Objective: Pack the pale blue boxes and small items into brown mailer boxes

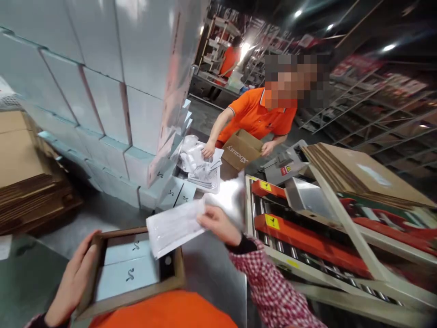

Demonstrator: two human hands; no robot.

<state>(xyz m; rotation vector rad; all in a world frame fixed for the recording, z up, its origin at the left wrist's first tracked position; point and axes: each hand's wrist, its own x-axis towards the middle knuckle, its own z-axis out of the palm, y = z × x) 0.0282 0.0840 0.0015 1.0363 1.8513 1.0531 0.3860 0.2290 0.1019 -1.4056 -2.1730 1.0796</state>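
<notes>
My left hand (77,275) grips the left side of an open cardboard box (136,294), thumb over its rim. Inside lie two pale-blue boxes (126,273), each with a dark squiggle on top, and a dark gap shows at the right end. In my right hand (220,223) is a flat white packet (175,228) in clear plastic, pinched at its right end between thumb and fingers. The packet hangs over the right far corner of the cardboard box and hides part of it.
Ahead, a co-worker in orange (259,118) reaches into a white basket (215,180) of plastic-wrapped items beside a brown carton (242,148). Stacked pale boxes (143,118) rise at the left. A roller conveyor with orange guides (300,241) runs along the right, near flat cardboard sheets (375,168).
</notes>
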